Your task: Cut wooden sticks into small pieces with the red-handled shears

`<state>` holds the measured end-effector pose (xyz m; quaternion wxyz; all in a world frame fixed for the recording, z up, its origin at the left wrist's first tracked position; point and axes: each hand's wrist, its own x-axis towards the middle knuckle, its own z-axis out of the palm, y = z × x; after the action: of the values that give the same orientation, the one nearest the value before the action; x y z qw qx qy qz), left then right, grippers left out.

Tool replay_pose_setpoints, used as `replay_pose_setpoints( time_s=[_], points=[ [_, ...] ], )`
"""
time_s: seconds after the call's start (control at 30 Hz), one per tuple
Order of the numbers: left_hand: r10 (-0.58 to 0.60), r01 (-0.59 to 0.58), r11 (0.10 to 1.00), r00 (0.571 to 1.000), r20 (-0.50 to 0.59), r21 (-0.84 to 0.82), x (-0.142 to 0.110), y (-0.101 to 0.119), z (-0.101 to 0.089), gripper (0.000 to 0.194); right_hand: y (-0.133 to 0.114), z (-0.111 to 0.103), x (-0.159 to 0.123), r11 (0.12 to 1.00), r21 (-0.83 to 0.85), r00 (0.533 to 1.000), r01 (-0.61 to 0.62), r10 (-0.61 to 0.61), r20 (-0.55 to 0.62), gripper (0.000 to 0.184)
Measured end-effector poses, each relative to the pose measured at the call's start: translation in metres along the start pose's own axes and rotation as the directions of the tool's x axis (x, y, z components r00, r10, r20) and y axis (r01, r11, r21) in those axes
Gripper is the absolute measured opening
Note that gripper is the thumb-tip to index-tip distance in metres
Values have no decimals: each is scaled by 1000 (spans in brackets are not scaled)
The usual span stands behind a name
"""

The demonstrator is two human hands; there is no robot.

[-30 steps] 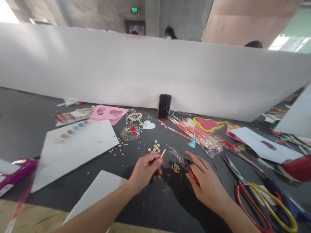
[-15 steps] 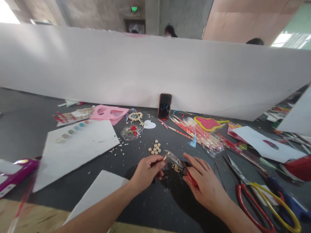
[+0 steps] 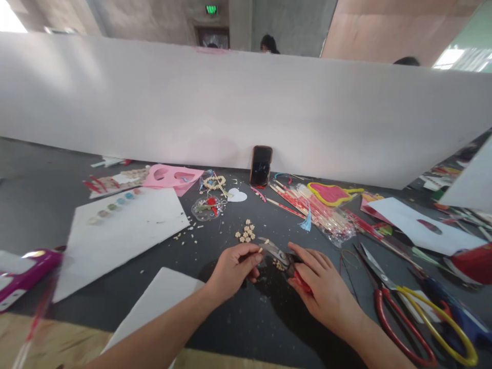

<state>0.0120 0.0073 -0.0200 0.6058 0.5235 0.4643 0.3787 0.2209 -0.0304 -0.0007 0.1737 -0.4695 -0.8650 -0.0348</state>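
Note:
Between the thumb and fingers of my left hand [image 3: 236, 266] is a short, thin wooden stick [image 3: 261, 250], only its tip showing. My right hand [image 3: 319, 284] is closed around the red handles of cutting pliers [image 3: 277, 252], whose curved metal jaws point left to the stick's tip. A small pale piece shows at the jaws; whether it is joined to the stick I cannot tell. Beyond my left hand lies a small pile of pale flower-shaped pieces [image 3: 246, 232]. Some tiny pale bits [image 3: 278, 265] lie under the pliers.
Large scissors [image 3: 388, 292] with red and yellow handles lie right of my right hand. Farther back are bundled sticks [image 3: 311, 207], a blue tassel [image 3: 306, 221] and a phone [image 3: 261, 166] against a white partition [image 3: 184, 107]. White boards [image 3: 126, 230] and a purple tool [image 3: 28, 274] are left.
The pliers' jaws have shifted slightly left, closer to my left fingertips and the stick. My left hand stays almost in place. The view has tilted a little.

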Motion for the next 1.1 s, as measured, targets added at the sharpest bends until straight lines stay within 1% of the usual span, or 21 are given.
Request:
replay_pose_setpoints(
  time_s=[0.17,0.37,0.5,0.57,0.63,0.7,0.73,0.87,1.1],
  points=[
    [-4,4,1000,1000,-1,-10,0,-1,-1,23,0,1,-1,1000,8,1000,-4,4,-1,10],
    [10,-10,1000,1000,-5,4,2,-3,-1,22,3,5,-1,998,67,1000,3,-3,3,8],
    [18,-18,1000,1000,-5,1,1,-2,0,22,4,7,-3,992,117,999,-44,44,-1,6],
    [16,-16,1000,1000,-12,0,1,-2,0,23,4,7,-5,984,148,995,-94,99,-23,13],
    [15,-15,1000,1000,-14,-2,0,-3,0,23,3,8,-6,976,166,988,-141,148,-34,27],
    [19,-19,1000,1000,-5,-4,-1,-3,0,23,1,8,-6,971,161,983,-177,181,-7,41],
    [21,-21,1000,1000,2,-1,-1,-4,0,22,1,8,-5,969,152,981,-193,192,21,44],
    [12,-12,1000,1000,24,14,0,-3,1,19,-1,3,-3,963,125,968,-240,227,108,40],
    [-1,0,1000,999,42,31,1,-3,1,16,-2,-1,-3,958,144,964,-249,230,136,37]
  ],
)
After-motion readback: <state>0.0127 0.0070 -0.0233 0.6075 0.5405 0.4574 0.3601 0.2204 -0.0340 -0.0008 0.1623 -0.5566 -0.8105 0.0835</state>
